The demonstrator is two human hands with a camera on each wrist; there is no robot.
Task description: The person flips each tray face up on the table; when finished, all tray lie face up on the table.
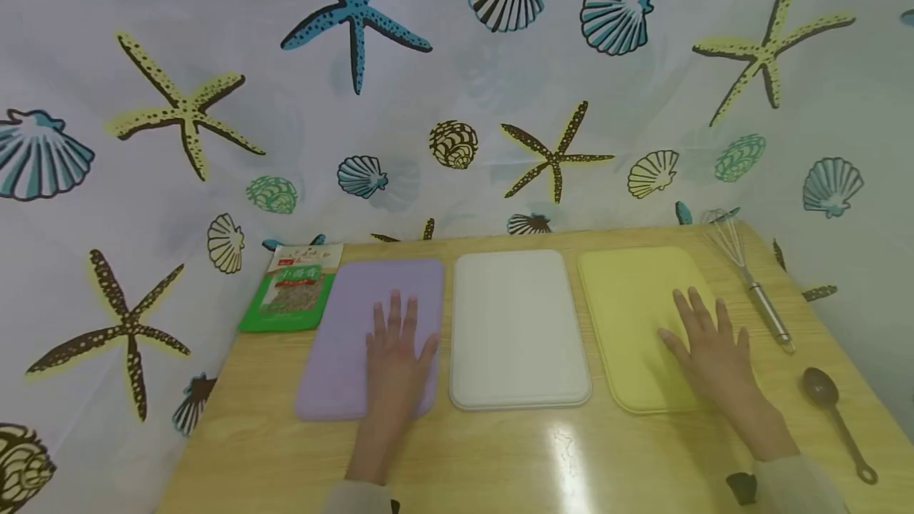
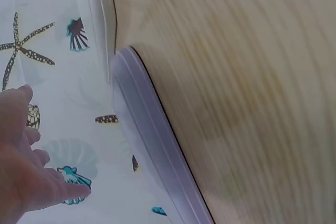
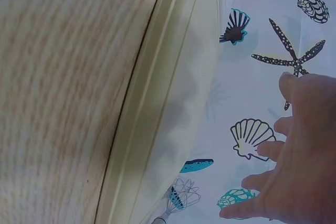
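My left hand point(image 1: 397, 355) is over the purple board point(image 1: 343, 339), fingers extended and slightly spread, holding nothing. Over the right part of the yellow board point(image 1: 621, 316) is my right hand point(image 1: 714, 351), its fingers likewise spread and nothing in its grasp. Between the two lies a white board point(image 1: 516, 331). Each wrist view shows its hand with straight fingers, the left hand point(image 2: 26, 166) near the purple board's edge point(image 2: 157, 129) and the right hand point(image 3: 299, 156) beside the yellow board's edge point(image 3: 152, 114).
A green seasoning packet point(image 1: 296, 292) lies left of the purple board. On the right side of the wooden table point(image 1: 500, 458) are a metal whisk point(image 1: 764, 304) and a brown spoon point(image 1: 821, 389). A cloth point(image 1: 443, 62) printed with shells and starfish hangs behind.
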